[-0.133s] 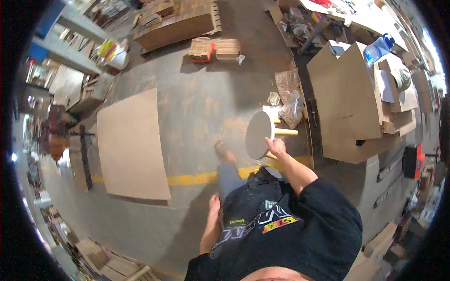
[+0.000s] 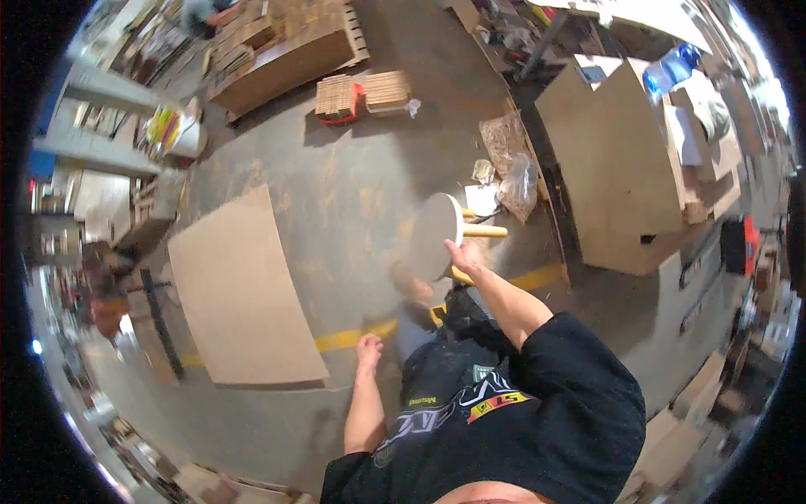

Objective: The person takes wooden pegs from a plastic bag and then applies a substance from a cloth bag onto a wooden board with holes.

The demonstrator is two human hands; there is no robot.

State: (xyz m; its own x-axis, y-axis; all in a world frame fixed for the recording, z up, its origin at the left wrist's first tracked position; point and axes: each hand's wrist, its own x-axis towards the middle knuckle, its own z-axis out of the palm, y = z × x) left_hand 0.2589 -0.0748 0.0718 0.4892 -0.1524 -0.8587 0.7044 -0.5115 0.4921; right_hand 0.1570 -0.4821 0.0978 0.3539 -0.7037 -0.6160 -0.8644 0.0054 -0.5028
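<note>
The stool point(image 2: 435, 238) is located at the fingers of the right hand point(image 2: 467, 255). The rim of its round, grey-faced seat is pinched: the thumb is laid on the near edge, and the other fingers are partly hidden. The seat is turned on edge, its face directed to the left of these fingers; the pale yellow legs point(image 2: 485, 231) are directed to their right.

The left hand point(image 2: 368, 346) is held well apart from the stool, with its fingers loosely curled and free. Whether these fingers touch one another cannot be told. A flat brown sheet point(image 2: 243, 294) is laid on the floor point(image 2: 336, 202) to their left, and a yellow line point(image 2: 340, 340) is seen just beside them.

Beyond the right fingers, a clear bag point(image 2: 519, 191) is placed near a white sheet point(image 2: 481, 200). To their right, a blue bottle point(image 2: 671, 74) is supported on a large brown box point(image 2: 600, 168).
</note>
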